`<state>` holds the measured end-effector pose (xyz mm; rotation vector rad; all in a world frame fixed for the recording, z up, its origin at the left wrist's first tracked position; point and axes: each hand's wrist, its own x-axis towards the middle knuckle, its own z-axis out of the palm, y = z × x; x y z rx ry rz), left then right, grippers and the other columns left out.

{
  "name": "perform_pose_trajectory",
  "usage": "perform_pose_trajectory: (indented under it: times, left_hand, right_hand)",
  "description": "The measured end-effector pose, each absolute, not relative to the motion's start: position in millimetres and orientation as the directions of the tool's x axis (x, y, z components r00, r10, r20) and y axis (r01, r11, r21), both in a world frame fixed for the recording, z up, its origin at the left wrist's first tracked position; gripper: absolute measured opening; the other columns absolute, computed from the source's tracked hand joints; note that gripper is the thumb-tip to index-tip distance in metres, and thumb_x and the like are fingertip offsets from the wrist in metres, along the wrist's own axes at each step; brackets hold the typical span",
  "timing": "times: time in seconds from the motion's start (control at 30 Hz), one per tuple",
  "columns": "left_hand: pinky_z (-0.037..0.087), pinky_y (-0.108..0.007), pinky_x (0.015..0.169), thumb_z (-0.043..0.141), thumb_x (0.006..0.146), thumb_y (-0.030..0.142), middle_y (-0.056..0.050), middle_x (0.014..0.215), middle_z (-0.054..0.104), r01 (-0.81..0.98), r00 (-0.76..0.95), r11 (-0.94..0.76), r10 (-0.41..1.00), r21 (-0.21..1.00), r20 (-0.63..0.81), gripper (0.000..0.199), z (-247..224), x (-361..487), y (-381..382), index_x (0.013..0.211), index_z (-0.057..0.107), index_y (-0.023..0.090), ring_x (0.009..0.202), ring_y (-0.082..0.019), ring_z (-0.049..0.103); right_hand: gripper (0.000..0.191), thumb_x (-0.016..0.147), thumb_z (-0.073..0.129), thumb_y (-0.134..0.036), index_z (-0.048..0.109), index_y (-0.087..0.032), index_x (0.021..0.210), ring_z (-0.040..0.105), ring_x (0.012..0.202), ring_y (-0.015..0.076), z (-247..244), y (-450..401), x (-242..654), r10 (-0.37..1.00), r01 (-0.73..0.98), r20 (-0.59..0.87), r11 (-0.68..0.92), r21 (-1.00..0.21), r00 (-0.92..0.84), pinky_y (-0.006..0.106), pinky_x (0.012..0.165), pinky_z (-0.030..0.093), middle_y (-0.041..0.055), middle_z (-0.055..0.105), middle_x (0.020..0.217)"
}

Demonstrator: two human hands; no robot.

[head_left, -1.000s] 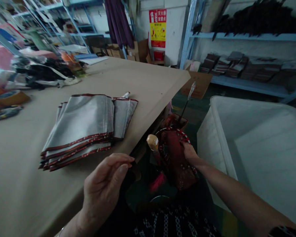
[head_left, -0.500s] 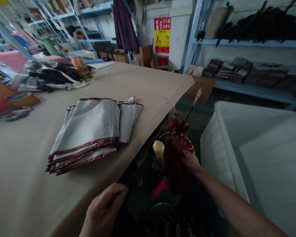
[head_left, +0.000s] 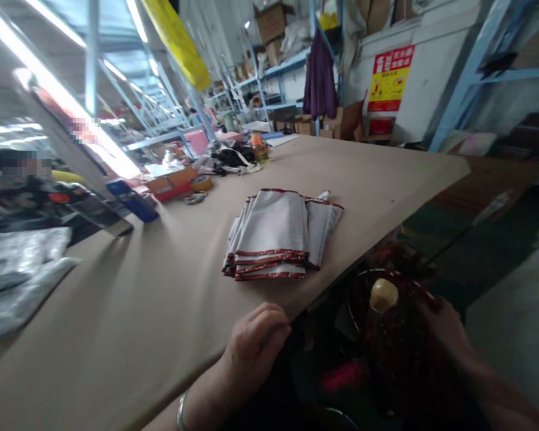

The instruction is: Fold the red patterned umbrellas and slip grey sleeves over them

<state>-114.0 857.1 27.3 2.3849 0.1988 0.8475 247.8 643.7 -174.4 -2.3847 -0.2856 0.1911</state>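
Note:
A stack of silvery-grey fabric pieces with dark red edging point(head_left: 273, 230) lies on the brown table point(head_left: 161, 299). My left hand point(head_left: 260, 338) is at the table's near edge, just below the stack, its fingers curled together; whether something small is between them is hidden. At the lower right, below table height, my right hand point(head_left: 447, 326) is closed on dark red patterned cloth point(head_left: 404, 341). That cloth hangs by a round basket with a red and white rim point(head_left: 363, 272). A pale rounded knob point(head_left: 384, 295) stands beside it. This area is dark and blurred.
Silvery plastic sheeting point(head_left: 22, 275) is at the table's left end. Tape point(head_left: 202, 183), an orange box point(head_left: 173, 182) and a blue object point(head_left: 137, 200) stand along the far left edge. A large white bin point(head_left: 521, 317) is at the right. Another person point(head_left: 20, 185) is at the far left.
The view has swung left and up, so the stack sits further right in the picture. My left hand remains curled by the table edge, and my right hand still holds the red cloth.

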Motion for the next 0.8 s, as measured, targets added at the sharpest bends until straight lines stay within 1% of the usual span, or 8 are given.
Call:
perform_pose_trajectory:
  times: [0.13,0.2,0.27,0.33,0.4,0.5,0.63,0.8]
  left_hand:
    - [0.05,-0.029,0.083,0.051,0.086,0.014,-0.007,0.096,0.065,0.145,0.664,-0.93,0.345,0.338,0.663,0.016,60,-115,910,0.098,0.061,0.017,0.09,-0.016,0.061]
    - [0.048,-0.034,0.09,0.049,0.085,0.014,-0.008,0.105,0.064,0.299,0.718,-0.935,0.353,0.191,0.601,0.023,74,-109,940,0.104,0.062,0.017,0.099,-0.019,0.059]
    - [0.047,-0.036,0.093,0.048,0.083,0.012,-0.008,0.107,0.064,0.341,0.849,-0.94,0.321,0.028,0.42,0.025,82,-100,964,0.104,0.063,0.017,0.101,-0.021,0.058]
    - [0.047,-0.035,0.091,0.048,0.083,0.012,-0.007,0.1,0.065,0.306,0.934,-0.948,0.28,-0.09,0.224,0.022,86,-91,977,0.097,0.064,0.017,0.096,-0.021,0.059]
    - [0.049,-0.032,0.085,0.046,0.085,0.013,-0.008,0.091,0.065,0.31,0.948,-0.938,0.293,-0.156,0.124,0.019,86,-84,981,0.088,0.065,0.016,0.088,-0.02,0.061]
    - [0.05,-0.03,0.076,0.048,0.085,0.014,-0.009,0.087,0.065,0.392,0.919,-0.9,0.373,-0.192,0.127,0.017,88,-81,979,0.084,0.065,0.016,0.083,-0.02,0.063]
    - [0.049,-0.028,0.071,0.05,0.085,0.016,-0.007,0.085,0.065,0.439,0.896,-0.878,0.414,-0.189,0.16,0.016,97,-83,973,0.088,0.066,0.018,0.08,-0.019,0.063]
    - [0.049,-0.027,0.072,0.045,0.089,0.019,-0.006,0.085,0.065,0.468,0.877,-0.872,0.439,-0.142,0.197,0.021,106,-86,970,0.087,0.066,0.018,0.081,-0.018,0.063]
  right_hand:
    - [0.066,0.079,0.045,-0.053,0.045,-0.016,0.133,0.054,0.116,0.034,-114,654,226,0.209,0.12,0.0,-0.562,-0.818,0.978,0.043,0.095,0.043,0.0228,0.056,0.127]
    - [0.052,0.081,0.044,-0.05,0.051,-0.024,0.126,0.058,0.11,0.0308,-64,664,199,0.234,0.211,0.117,-0.429,-0.878,0.965,0.04,0.094,0.044,0.0195,0.06,0.12]
    - [0.035,0.083,0.046,-0.047,0.057,-0.031,0.111,0.061,0.102,0.0289,-13,676,169,0.352,0.4,0.283,-0.325,-0.857,0.892,0.041,0.092,0.046,0.0145,0.065,0.11]
    - [0.022,0.085,0.047,-0.043,0.06,-0.033,0.1,0.063,0.097,0.0254,31,694,139,0.531,0.643,0.487,-0.151,-0.751,0.693,0.04,0.09,0.047,0.008,0.067,0.103]
    - [0.02,0.089,0.045,-0.035,0.062,-0.03,0.099,0.062,0.096,0.0217,66,720,113,0.687,0.832,0.637,0.085,-0.549,0.35,0.037,0.089,0.048,0.0044,0.066,0.101]
    - [0.024,0.09,0.045,-0.026,0.063,-0.021,0.104,0.058,0.099,0.0222,100,774,81,0.813,0.943,0.575,0.253,-0.214,-0.087,0.036,0.088,0.047,0.0077,0.065,0.101]
    - [0.022,0.086,0.051,-0.023,0.066,-0.011,0.097,0.056,0.096,0.0285,111,845,55,0.924,0.994,0.371,0.074,0.076,-0.097,0.04,0.081,0.047,0.0157,0.065,0.099]
    - [0.03,0.086,0.04,-0.009,0.069,-0.012,0.087,0.061,0.089,0.0274,109,869,59,0.961,0.991,0.274,0.0,0.136,-0.038,0.036,0.072,0.046,0.0162,0.068,0.091]
